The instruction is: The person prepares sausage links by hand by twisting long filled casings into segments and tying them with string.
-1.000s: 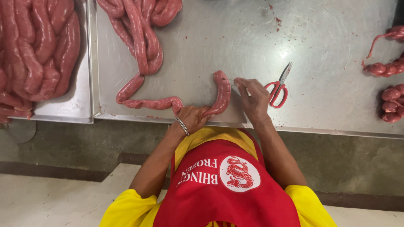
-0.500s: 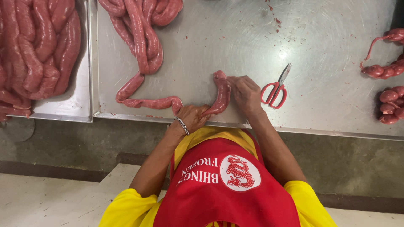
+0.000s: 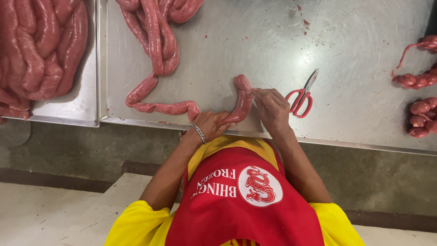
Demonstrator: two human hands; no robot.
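A long raw red sausage rope (image 3: 168, 108) runs from a heap at the top of the steel table (image 3: 236, 41) down to the front edge. My left hand (image 3: 210, 125), with a metal bracelet on its wrist, grips the rope where it bends near that edge. The rope's free end (image 3: 243, 93) curves up away from me. My right hand (image 3: 273, 109) lies beside this end, with its fingertips pinched against the end's right side. Red-handled scissors (image 3: 301, 100) lie shut on the table just right of my right hand.
A steel tray (image 3: 84, 107) at the left holds a heap of thick sausage coils (image 3: 41, 50). Short tied sausage links (image 3: 421, 116) lie at the table's right edge. The sausage heap (image 3: 157, 27) lies at the top. My red apron (image 3: 241, 200) hangs below the table edge.
My right hand has shifted slightly, its fingers closing in on the sausage's free end. My left hand, the rope and the scissors stay where they were.
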